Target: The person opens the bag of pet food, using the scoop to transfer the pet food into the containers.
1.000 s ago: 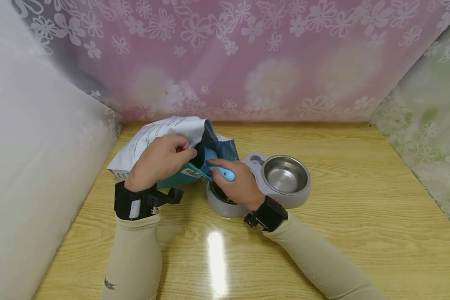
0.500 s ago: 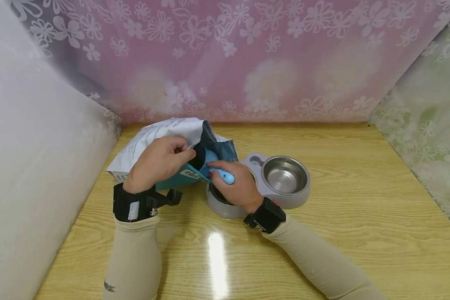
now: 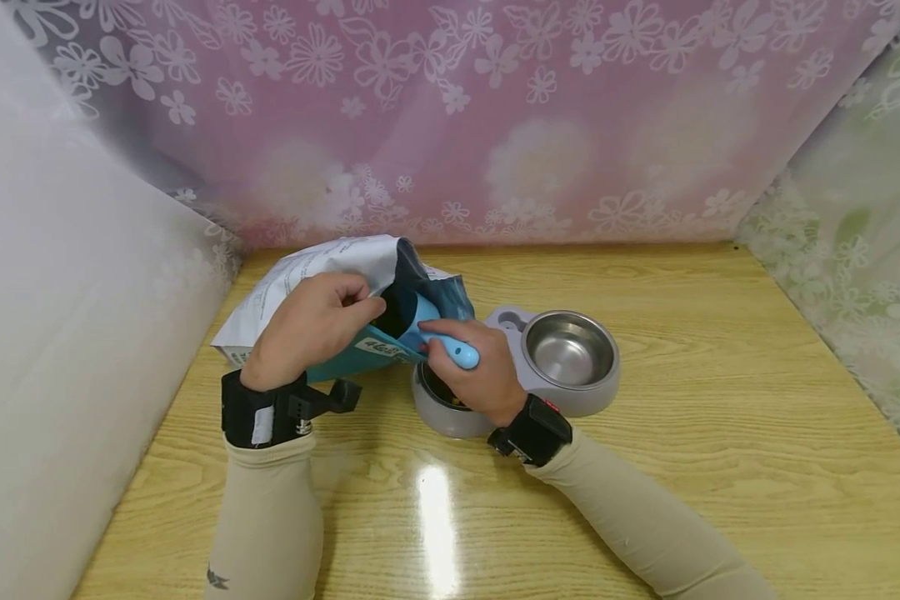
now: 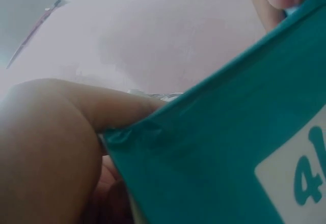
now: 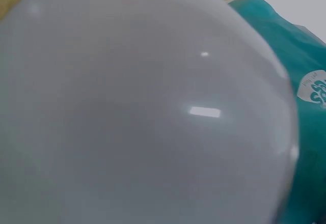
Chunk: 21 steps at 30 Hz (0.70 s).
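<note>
While the left hand [image 3: 307,329] is pinching the edge of the bag [image 3: 345,257], which is lying at ten o'clock from the right hand [image 3: 487,371], the latter is gripping the blue scoop [image 3: 457,350] in the opening. A slipping pinch could be dropping that edge onto the scoop, spilling any load.

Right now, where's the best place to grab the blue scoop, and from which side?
Probably by the scoop's handle, coming from the right, as the right hand does. The handle is slim and sticks out of the bag to the right and toward the person, while the wide end sits in the bag's mouth.
</note>
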{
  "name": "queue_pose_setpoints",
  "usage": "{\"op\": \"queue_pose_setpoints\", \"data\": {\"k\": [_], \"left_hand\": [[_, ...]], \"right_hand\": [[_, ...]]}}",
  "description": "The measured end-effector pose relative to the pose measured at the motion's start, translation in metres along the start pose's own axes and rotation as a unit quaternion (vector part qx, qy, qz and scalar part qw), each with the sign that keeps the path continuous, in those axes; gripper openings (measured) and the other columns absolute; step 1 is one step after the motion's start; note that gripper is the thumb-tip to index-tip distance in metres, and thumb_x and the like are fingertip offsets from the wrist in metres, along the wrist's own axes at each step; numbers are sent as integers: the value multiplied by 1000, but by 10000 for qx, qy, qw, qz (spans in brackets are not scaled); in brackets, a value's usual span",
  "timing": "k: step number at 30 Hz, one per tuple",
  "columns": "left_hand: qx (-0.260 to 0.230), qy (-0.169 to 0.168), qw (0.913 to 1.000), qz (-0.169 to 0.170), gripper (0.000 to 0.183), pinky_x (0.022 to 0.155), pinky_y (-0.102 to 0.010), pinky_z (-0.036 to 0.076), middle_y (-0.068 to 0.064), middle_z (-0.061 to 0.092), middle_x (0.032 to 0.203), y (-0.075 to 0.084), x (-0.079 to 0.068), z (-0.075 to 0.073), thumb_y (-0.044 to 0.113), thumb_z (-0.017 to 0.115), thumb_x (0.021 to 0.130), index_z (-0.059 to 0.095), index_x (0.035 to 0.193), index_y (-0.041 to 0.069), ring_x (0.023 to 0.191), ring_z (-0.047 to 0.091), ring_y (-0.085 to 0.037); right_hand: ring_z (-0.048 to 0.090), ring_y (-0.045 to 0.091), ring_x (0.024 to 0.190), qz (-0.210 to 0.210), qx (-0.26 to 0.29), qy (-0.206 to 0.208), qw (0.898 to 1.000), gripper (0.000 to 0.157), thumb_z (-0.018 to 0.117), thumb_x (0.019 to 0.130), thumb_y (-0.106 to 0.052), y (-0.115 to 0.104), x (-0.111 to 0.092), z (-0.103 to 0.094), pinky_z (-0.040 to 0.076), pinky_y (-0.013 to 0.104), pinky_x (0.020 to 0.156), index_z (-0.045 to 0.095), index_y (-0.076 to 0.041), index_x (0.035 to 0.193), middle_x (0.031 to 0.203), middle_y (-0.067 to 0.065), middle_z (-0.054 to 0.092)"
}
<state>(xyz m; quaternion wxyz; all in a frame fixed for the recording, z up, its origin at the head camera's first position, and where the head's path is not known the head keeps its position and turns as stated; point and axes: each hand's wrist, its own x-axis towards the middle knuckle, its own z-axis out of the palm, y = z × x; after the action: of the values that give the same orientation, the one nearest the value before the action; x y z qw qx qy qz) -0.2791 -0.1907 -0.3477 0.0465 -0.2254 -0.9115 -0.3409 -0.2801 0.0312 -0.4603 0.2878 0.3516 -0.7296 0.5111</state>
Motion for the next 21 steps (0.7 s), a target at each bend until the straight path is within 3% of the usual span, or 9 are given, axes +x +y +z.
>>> {"op": "queue_pose_setpoints", "data": {"k": [4,11,15,21], "left_hand": [[1,87,10000,-22,39,51,-33,31,-6,36,57,1,1,-1,31,54,98,45,65,12,48,36,-25],[36,219,9998,9,39,50,-32,30,-6,35,58,0,0,-2,32,54,98,45,66,12,48,36,-25],[83,355,9993,31,39,51,-32,30,-6,36,58,-1,-1,-2,33,54,98,45,66,12,49,36,-24],[6,561,9983,143,39,53,-32,30,-6,34,58,-2,-2,-3,31,55,98,43,67,12,49,34,-24]], "right_hand": [[65,16,79,-94,385,159,9991,26,59,88,-9,-4,4,-4,50,27,67,70,-2,111,91,6,70],[68,35,79,536,1846,217,9811,25,52,92,3,-11,7,-9,53,40,73,65,9,113,82,22,67],[66,33,78,735,2320,398,9691,25,48,95,3,-14,9,-11,52,43,73,62,14,112,87,29,64],[67,26,77,622,2905,701,9523,27,46,96,0,-13,11,-16,51,46,68,57,21,108,85,33,60]]}}
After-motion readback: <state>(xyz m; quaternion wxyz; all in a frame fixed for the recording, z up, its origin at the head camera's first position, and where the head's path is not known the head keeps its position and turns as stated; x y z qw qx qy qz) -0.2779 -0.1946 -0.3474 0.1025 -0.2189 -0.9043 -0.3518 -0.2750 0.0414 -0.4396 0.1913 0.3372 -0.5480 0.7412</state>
